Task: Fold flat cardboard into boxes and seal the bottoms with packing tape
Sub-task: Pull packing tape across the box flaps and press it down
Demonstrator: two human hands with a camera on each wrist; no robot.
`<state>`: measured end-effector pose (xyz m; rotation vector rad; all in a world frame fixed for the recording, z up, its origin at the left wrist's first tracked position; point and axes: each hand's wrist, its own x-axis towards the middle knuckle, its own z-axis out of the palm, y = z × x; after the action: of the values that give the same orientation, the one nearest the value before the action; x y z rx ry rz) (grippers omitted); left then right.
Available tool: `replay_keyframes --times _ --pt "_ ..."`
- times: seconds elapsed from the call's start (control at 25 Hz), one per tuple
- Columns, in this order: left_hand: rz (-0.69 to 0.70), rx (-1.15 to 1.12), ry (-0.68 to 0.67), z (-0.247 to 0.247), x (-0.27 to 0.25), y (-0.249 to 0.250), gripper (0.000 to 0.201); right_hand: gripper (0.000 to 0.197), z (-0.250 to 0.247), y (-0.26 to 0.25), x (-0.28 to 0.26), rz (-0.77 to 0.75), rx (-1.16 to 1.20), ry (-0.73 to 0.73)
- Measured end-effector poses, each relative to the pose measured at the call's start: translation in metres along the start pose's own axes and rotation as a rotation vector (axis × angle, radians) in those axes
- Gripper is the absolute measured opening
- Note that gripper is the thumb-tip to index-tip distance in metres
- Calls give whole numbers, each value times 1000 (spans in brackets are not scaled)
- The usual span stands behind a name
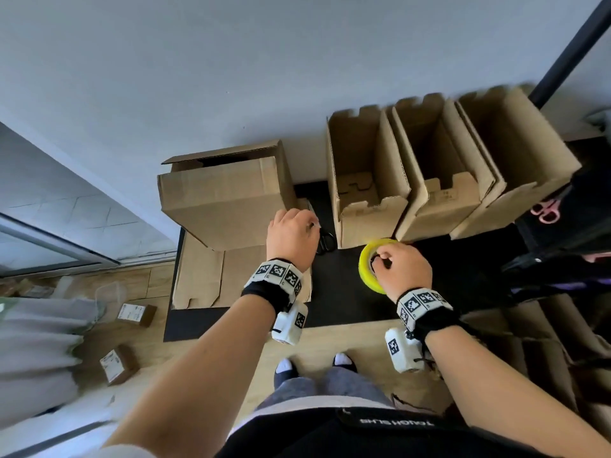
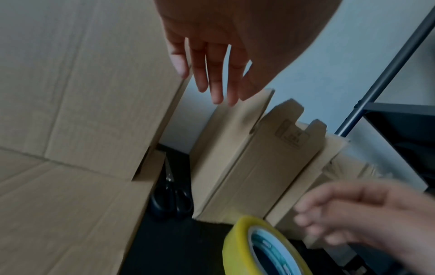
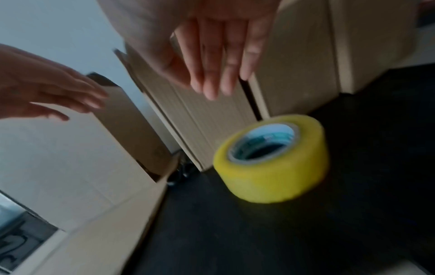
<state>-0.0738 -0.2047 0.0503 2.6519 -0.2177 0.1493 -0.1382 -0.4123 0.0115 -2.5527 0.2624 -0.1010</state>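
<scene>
A large cardboard box (image 1: 224,193) stands tilted on a flat cardboard sheet (image 1: 201,276) at the left of the black mat (image 1: 344,285). My left hand (image 1: 307,223) is at the box's lower right corner; in the left wrist view its fingers (image 2: 212,87) are straight, the little finger by the box edge (image 2: 174,104). A yellow roll of packing tape (image 3: 270,160) lies flat on the mat. My right hand (image 3: 219,87) hovers just above the roll with straight fingers and holds nothing. In the head view this hand (image 1: 383,259) partly covers the roll (image 1: 368,272).
Black scissors (image 1: 325,242) lie between the big box and a row of three open-topped boxes (image 1: 367,180) along the wall. Pink scissors (image 1: 545,209) and a dark rack pole (image 1: 568,51) are at the right. Two small labelled boxes (image 1: 135,314) lie on the wooden floor at the left.
</scene>
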Motion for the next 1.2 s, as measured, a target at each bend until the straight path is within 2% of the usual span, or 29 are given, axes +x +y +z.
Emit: replay_keyframes --times 0.04,0.16,0.2,0.32,0.48,0.56,0.68,0.8,0.84,0.92,1.0,1.04,1.12,1.2 --pt "-12 -6 -38 8 -4 1 17 16 8 10 0 22 -54 -77" --pt "-55 -38 -123 24 -16 -1 17 31 35 18 -4 -49 -314 -320" --pt "-79 -44 -145 27 -19 -1 17 31 43 17 -6 -50 -367 -353" --pt "-135 -45 -199 35 -28 -4 18 27 56 20 -7 -7 -394 -334" --pt "-208 -83 -267 42 -33 -13 17 15 52 24 -1 -26 -429 -396" --pt "-248 -111 -287 43 -33 -17 16 19 49 17 4 0 -323 -391" --pt "-331 -227 -311 42 -30 -22 15 26 39 0 12 78 -38 -371" --pt "-458 -394 -283 37 -25 -29 15 13 29 -19 22 228 339 -412" --pt "-509 -457 -298 33 -22 -30 19 12 25 -27 26 259 469 -431" --pt "-638 -562 -407 25 -14 -32 38 22 19 -48 31 257 640 -458" --pt "-781 -631 -512 10 -2 -34 57 23 11 -74 38 240 733 -464" --pt "-845 -682 -520 1 4 -36 63 23 7 -87 42 234 750 -456" --pt "-923 -812 -476 -18 15 -38 67 25 -2 -108 51 187 761 -394" --pt "-921 -914 -434 -43 23 -39 63 27 -15 -129 60 107 759 -326"
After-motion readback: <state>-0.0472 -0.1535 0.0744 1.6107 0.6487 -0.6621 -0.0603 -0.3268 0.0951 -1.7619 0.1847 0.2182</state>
